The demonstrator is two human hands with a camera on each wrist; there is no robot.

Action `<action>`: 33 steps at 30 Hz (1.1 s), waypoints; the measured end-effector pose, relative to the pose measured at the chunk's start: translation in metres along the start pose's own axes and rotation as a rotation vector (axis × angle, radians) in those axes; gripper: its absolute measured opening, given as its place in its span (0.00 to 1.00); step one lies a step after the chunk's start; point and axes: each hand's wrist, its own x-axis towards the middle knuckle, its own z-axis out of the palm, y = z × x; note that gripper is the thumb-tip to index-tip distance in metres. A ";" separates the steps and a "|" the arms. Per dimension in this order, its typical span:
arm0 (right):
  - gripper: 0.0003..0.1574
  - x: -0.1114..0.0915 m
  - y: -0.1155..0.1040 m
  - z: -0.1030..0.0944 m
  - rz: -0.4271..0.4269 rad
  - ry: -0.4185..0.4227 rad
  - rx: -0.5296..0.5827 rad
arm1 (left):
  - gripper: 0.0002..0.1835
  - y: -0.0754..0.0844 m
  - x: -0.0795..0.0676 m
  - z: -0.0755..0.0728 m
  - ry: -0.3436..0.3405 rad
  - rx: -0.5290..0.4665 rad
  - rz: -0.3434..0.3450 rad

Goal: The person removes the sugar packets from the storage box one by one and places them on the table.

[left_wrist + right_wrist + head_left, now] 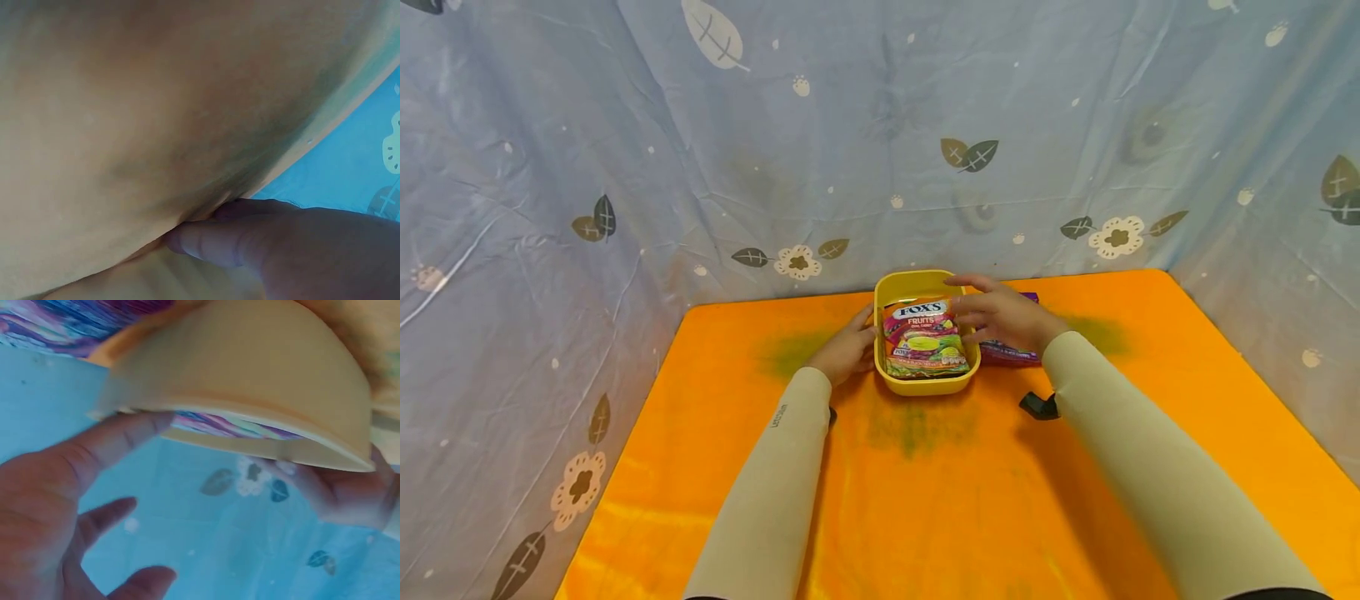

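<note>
A yellow plastic bin (pixel 927 387) stands on the table with a colourful FOX'S Fruits candy bag (pixel 922 337) inside it. My left hand (pixel 846 348) is at the bin's left side, its fingertips right at the wall and rim. In the right wrist view, the left hand's fingers (pixel 312 484) show at the rim. Over the bin's right rim is my right hand (pixel 1003 315), fingers spread and holding nothing, with one fingertip at the rim in the right wrist view. Beside the bin, partly hidden under the right hand, lies a purple candy bag (pixel 1011 357).
An orange cloth (pixel 910 500) with greenish patches covers the table. A grey-blue patterned curtain (pixel 880 167) stands right behind the bin and along both sides. Near the right forearm a small black object (pixel 1037 406) shows.
</note>
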 end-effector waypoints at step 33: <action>0.30 0.017 0.020 0.040 0.068 0.126 -0.105 | 0.30 0.000 0.003 -0.001 -0.002 -0.001 0.015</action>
